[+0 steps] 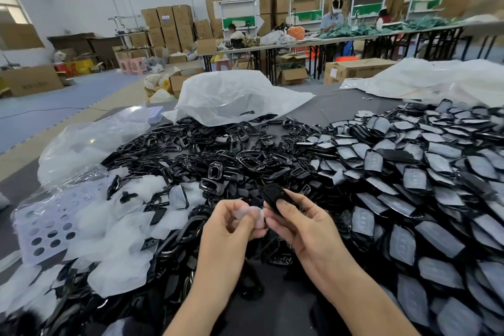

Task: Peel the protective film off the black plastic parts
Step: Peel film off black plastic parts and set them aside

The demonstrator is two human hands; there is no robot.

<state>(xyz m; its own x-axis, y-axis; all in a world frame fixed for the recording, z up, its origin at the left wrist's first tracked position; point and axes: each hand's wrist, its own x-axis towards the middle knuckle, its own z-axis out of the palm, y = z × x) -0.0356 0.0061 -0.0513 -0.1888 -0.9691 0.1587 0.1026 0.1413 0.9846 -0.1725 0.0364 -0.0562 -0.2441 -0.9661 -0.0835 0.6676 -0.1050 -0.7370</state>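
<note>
While the right hand (302,222) pinches one black plastic part (274,195) between thumb and fingers above the near middle of the desk (341,101), the left hand (229,222) pinches one crumpled piece of film (256,215) just beside it. One white bag (231,95) lies at the far centre, with black frames (218,150) at its mouth. One clear bag (90,142) lies at the left; its contents cannot be told. Film-covered parts (422,172) are heaped at the right and loose peeled films (122,221) at the left, both too many to count.
</note>
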